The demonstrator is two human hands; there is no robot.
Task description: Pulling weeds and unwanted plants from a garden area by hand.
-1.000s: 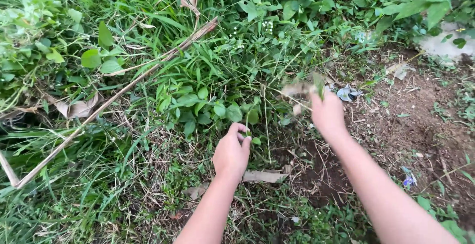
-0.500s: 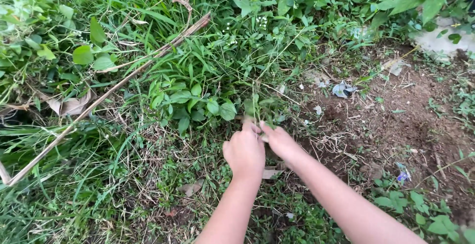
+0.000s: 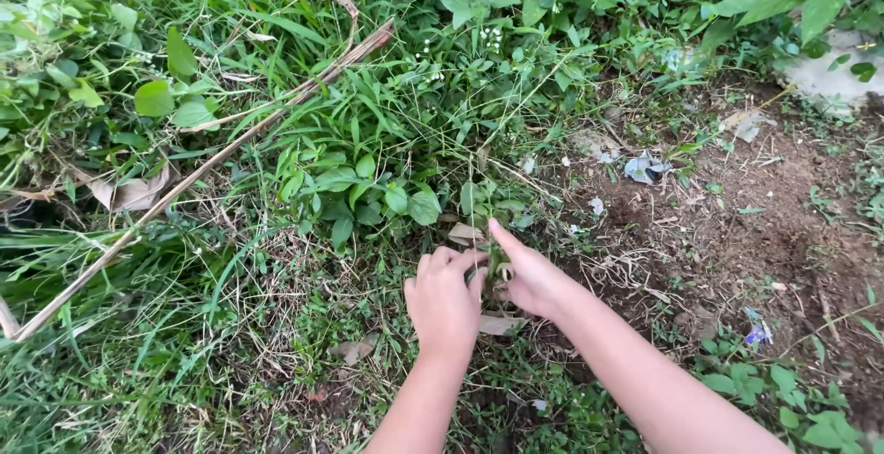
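Where the two hands meet, a small weed stem (image 3: 486, 265) sits right between them at ground level. Left hand (image 3: 445, 302) is curled, fingers closed around the stem base; right hand (image 3: 531, 274) is pinching it from the right side, forefinger extended far. A broad-leaf clump (image 3: 368, 192) crowds just far-left of the grip. One long dry stalk (image 3: 198, 178) runs diagonally at left. Bare soil (image 3: 764, 233) lies right, with one grey scrap (image 3: 642, 168) and one dead leaf (image 3: 129, 194) far left.

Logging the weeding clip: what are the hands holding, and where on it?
Both the left hand and right hand close around a small green leafy weed, low on its stem near the ground.
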